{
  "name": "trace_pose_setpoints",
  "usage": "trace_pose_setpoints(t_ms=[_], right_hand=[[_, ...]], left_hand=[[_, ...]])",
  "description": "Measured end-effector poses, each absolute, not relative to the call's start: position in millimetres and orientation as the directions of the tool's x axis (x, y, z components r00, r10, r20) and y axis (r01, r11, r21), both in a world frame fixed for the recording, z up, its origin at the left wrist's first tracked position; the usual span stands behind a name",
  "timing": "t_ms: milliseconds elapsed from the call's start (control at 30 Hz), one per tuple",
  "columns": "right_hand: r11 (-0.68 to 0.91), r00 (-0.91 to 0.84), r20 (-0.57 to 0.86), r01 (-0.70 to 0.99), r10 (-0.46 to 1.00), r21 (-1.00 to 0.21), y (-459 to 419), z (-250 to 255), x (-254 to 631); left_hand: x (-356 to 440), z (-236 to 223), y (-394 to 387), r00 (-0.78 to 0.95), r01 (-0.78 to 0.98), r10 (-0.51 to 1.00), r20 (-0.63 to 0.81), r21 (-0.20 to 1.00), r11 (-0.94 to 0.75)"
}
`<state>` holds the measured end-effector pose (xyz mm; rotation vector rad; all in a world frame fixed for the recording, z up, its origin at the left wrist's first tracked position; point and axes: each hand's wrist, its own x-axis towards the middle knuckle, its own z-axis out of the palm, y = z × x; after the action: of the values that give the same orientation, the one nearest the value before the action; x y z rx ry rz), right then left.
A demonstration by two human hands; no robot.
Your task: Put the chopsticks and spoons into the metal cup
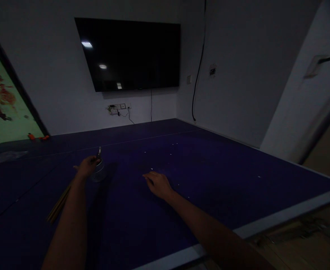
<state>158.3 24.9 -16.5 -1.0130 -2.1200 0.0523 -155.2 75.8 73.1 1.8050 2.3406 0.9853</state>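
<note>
My left hand (pixel 86 165) is closed on a thin dark stick (pixel 99 152) whose tip stands up out of a small round metal cup (pixel 98 171) on the dark blue table (pixel 210 180). The hand covers part of the cup's rim. My right hand (pixel 158 184) lies palm down on the table to the right of the cup, fingers loosely stretched, holding nothing. A bundle of thin yellowish sticks (pixel 58 204) lies on the table beside my left forearm.
A large dark screen (pixel 131 54) hangs on the far wall above wall sockets (pixel 119 107) with cables. The table's white edge (pixel 288 213) runs along the right front. Small pale specks dot the table surface. The room is dim.
</note>
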Motion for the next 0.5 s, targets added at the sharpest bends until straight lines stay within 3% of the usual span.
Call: trace_pose_setpoints(t_ms=[333,500], right_hand=[[0.681,-0.387,0.626,0.652,0.677,-0.334,26.6,-18.7,157.7],[0.69,-0.378,0.642,0.64,0.666,-0.339,25.8,-17.9,157.0]], left_hand=[[-158.4,74.2,75.1,-0.458,0.774,0.77,0.443,0.624,0.102],[-169.1,84.5,75.0,-0.501,0.688,0.66,0.56,0.72,-0.088]])
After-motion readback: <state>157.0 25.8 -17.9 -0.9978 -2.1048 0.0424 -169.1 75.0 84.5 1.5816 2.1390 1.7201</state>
